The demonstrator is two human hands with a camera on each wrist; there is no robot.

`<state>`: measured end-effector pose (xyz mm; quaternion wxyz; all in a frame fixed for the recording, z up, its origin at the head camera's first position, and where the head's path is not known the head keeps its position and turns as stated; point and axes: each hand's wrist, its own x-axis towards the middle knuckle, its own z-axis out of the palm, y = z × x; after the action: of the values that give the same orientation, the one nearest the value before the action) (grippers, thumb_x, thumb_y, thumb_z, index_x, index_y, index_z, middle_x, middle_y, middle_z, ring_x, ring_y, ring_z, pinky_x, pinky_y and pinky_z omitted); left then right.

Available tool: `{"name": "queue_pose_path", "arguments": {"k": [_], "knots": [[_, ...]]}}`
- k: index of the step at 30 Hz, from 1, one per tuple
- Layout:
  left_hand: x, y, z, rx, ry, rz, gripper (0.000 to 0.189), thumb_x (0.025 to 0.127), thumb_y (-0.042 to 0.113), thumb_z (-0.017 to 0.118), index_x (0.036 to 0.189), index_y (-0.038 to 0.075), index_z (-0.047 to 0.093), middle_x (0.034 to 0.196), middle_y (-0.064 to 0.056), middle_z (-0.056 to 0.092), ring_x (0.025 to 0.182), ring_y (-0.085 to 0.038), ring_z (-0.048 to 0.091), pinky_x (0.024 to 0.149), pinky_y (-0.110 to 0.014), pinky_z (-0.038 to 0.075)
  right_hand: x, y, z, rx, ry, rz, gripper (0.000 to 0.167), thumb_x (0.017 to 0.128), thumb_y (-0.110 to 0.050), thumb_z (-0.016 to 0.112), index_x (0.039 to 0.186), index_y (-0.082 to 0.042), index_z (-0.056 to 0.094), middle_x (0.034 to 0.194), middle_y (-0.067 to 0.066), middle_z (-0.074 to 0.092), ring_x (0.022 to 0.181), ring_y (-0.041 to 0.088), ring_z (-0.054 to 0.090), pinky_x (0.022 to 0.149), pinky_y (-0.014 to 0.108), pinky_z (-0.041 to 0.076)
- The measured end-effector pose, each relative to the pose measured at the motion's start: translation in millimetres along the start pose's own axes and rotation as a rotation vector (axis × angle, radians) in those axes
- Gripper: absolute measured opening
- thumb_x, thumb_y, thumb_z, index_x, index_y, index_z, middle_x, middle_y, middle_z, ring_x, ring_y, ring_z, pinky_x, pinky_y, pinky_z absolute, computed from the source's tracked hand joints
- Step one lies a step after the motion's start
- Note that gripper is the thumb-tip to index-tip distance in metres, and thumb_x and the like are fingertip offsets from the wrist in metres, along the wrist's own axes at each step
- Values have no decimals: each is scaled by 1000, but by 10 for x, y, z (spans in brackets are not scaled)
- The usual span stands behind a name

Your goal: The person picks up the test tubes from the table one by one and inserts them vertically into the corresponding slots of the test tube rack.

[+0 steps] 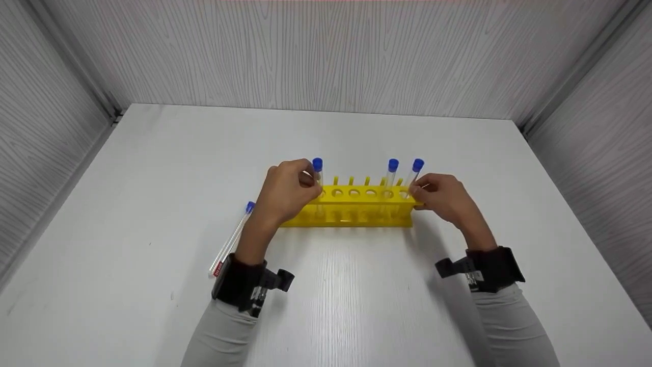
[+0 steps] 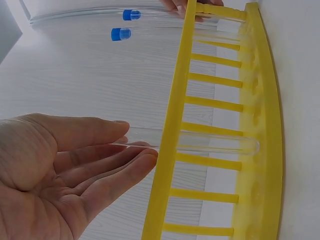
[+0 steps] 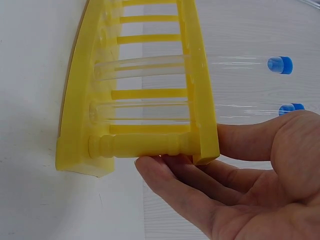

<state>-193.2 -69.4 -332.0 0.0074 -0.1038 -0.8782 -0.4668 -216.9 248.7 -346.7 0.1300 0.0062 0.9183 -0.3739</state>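
Yellow rack (image 1: 356,202) and tube (image 2: 210,143) in hands (image 1: 286,191) (image 1: 444,198)

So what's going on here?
A person's left hand pinches a blue-capped test tube in a yellow rack, while the right hand holds the rack's right end. Two more capped tubes stand in it near the right hand, and at least one other tube lies on the table, left of the rack.

Smooth plastic rack (image 1: 361,201), glossy clear tubes (image 3: 145,65), plastic caps (image 1: 393,165), wood-grained wall (image 1: 326,56), cloth sleeves (image 1: 222,331)
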Motion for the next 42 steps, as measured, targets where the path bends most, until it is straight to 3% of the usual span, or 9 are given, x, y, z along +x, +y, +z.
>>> {"name": "queue_pose_path", "arguments": {"k": [15, 42], "knots": [[9, -9, -6, 17, -14, -12, 17, 89, 7, 71, 105, 0, 72, 104, -13, 75, 99, -24, 74, 85, -36, 61, -5, 12, 1, 5, 10, -32, 37, 104, -28, 56, 126, 1, 63, 128, 23, 63, 113, 34, 66, 99, 45, 55], [11, 4, -6, 37, -39, -33, 20, 89, 11, 73, 107, 1, 71, 105, -12, 74, 101, -24, 72, 88, -36, 60, 12, 24, -10, 3, 4, -8, 37, 104, -28, 55, 128, 0, 61, 131, 22, 63, 114, 34, 66, 101, 47, 53]]}}
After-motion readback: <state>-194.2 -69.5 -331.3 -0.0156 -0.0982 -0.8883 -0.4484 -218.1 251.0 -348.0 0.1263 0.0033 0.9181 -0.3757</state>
